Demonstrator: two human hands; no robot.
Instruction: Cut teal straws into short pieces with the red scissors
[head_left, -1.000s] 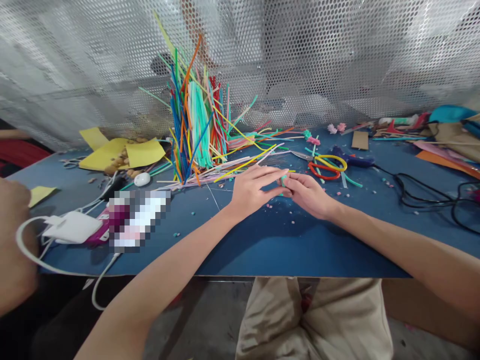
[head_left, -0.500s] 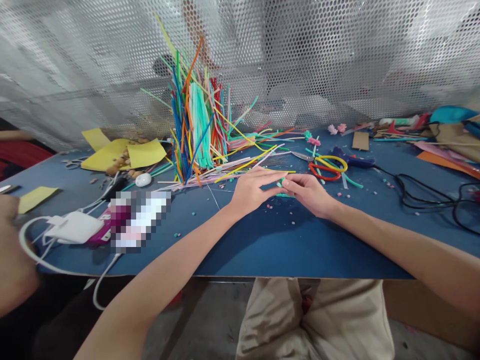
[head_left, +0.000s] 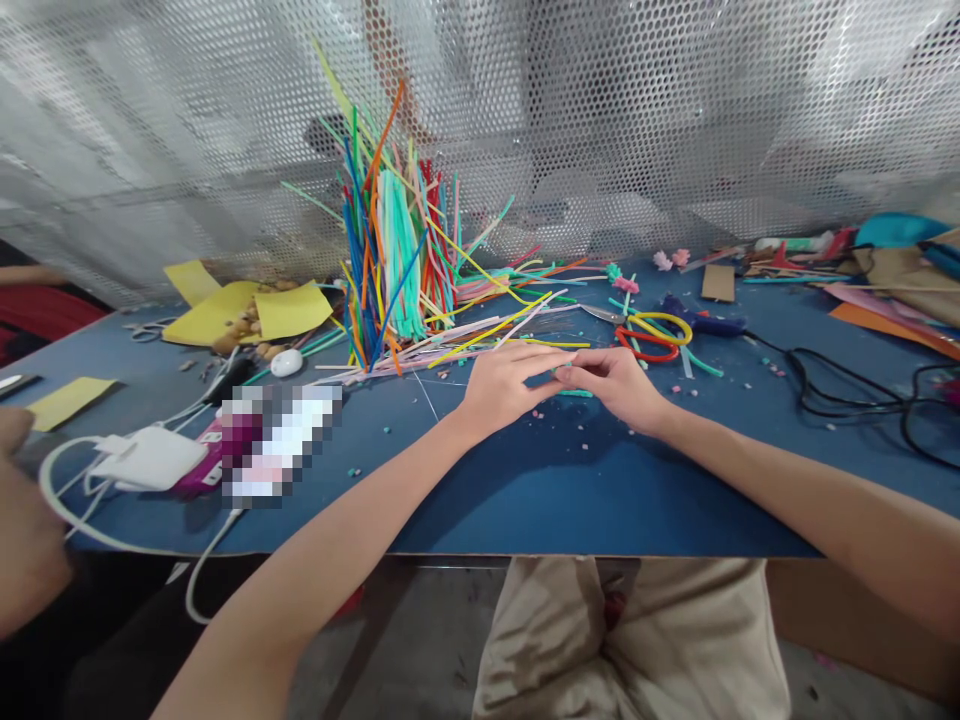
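Over the middle of the blue table (head_left: 510,500), my left hand (head_left: 504,385) and my right hand (head_left: 616,385) meet at the fingertips. Both are closed in a pinch, and whatever lies between the fingertips is mostly hidden. A short teal piece (head_left: 575,393) shows just below the fingers. Behind my right hand lie scissors (head_left: 660,328) with one yellow and one red handle. A tall bundle of coloured pipe cleaners (head_left: 401,250) stands behind my left hand, with loose strands (head_left: 480,337) spread at its foot.
At the left are yellow papers (head_left: 292,308), a white charger (head_left: 154,457), cables, a blurred-out device (head_left: 281,445) and another person's hand (head_left: 30,540). A blue glue gun (head_left: 705,318) with a black cord (head_left: 806,385) lies at the right. A perforated metal screen (head_left: 637,100) rises behind.
My right fingertips have shifted slightly left against my left ones. The small green piece that showed between them is now almost covered.
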